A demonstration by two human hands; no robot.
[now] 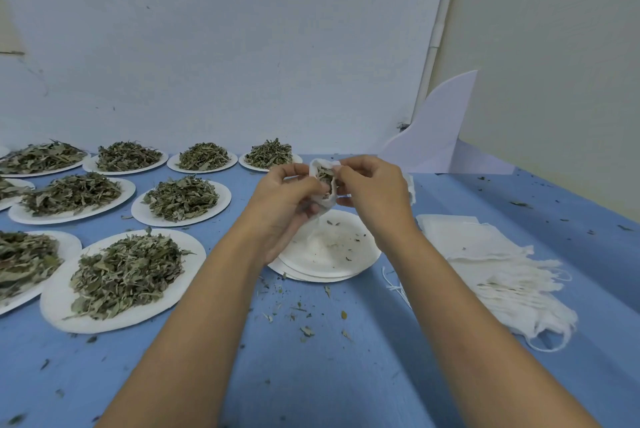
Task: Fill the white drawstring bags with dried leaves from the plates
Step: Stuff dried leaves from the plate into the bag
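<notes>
A small white drawstring bag (328, 202) is held up between both hands, above the far edge of a stack of emptied plates (360, 254) near the middle of the blue table (311, 386). The bag's mouth is turned toward the camera and kept spread; dried leaves (325, 174) are seen inside it.

The left hand (287, 195) is noted with fingers curled, the bag's left rim and body gripped. The right hand (375, 192) is likewise curled, the right rim pinched between thumb and fingertips. Both forearms are raised clear of the table.

The top plate of the stack is marked only by crumbs and a few leaf bits.

To the left, plates heaped with leaves are set out in rows, each apart from the next. The nearest full plate (52, 303) is placed just left of the left forearm. The back row is lined up close to the wall.

To the right of the stack, a pile of flat empty bags (485, 254) is laid, strings trailing off its near end. Loose leaf fragments (306, 330) are scattered in front of the stack and along the table's right side. A white curved board (436, 137) is stood in the far corner.
</notes>
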